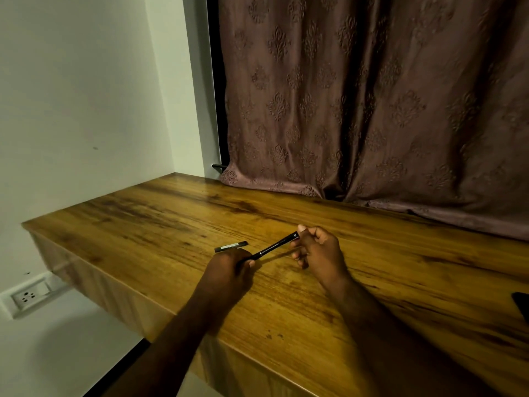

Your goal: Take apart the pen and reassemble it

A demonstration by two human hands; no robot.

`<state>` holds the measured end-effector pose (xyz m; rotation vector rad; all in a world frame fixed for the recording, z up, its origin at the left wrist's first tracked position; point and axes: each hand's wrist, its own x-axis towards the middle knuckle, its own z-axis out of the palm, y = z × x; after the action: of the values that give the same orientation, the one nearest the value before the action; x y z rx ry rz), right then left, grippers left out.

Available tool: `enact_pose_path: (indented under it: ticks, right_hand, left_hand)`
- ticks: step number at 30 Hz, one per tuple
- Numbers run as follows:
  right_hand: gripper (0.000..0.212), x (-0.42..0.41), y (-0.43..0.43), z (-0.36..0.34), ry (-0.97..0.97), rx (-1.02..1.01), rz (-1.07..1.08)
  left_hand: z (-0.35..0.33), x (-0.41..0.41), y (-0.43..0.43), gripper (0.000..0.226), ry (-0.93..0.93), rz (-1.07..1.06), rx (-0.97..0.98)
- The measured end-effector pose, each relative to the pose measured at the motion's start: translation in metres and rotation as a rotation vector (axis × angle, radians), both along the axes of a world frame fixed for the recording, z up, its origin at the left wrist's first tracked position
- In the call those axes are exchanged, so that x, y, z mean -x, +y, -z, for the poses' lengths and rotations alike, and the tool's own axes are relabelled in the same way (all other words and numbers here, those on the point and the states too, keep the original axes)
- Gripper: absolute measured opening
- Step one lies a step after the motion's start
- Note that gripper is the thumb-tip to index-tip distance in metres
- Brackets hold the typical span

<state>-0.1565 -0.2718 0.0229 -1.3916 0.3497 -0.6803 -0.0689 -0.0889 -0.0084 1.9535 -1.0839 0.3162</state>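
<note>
Gripping slim black pen barrel [276, 247] low in left hand [229, 270], pinching top in right hand [317, 253]; black clipped cap [231, 246] off on wooden desk [171, 219]. Likely next: counter-twist.

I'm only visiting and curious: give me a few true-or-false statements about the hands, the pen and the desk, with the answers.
1. Both hands hold the pen. True: the left hand grips its near end and the right hand pinches its far end.
2. No part lies loose on the table. False: a short dark piece lies on the wood just beyond the left hand.
3. A patterned curtain hangs behind the table. True.
4. The wall socket sits above the tabletop. False: it is on the wall below the table's left end.
5. The pen lies flat on the wood. False: it is held up off the table, between the hands.
</note>
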Motion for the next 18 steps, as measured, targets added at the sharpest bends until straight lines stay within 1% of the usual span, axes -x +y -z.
enact_pose_path:
  ticks: [2,5,9,12,14,18]
  right_hand:
    - [0.02,-0.001,0.004,0.0,-0.02,-0.004,0.023]
    - [0.018,-0.002,0.014,-0.001,-0.028,0.085,0.007]
    - [0.04,-0.003,0.031,-0.001,-0.037,0.179,-0.038]
    - [0.064,-0.002,0.035,-0.001,-0.036,0.259,-0.039]
    - [0.073,-0.002,0.035,-0.001,-0.034,0.32,-0.028]
    - [0.076,0.001,0.036,-0.003,-0.022,0.344,-0.023]
  left_hand:
    - [0.0,-0.001,0.0,0.026,0.02,0.001,-0.002]
    - [-0.001,0.003,0.002,0.027,0.108,0.023,0.029]
    - [0.0,0.011,0.002,0.022,0.381,0.041,0.127]
    - [0.0,0.027,-0.004,0.015,0.543,0.031,0.178]
    - [-0.001,0.037,-0.008,0.014,0.579,0.029,0.187]
    - [-0.006,0.042,-0.008,0.012,0.562,0.016,0.188]
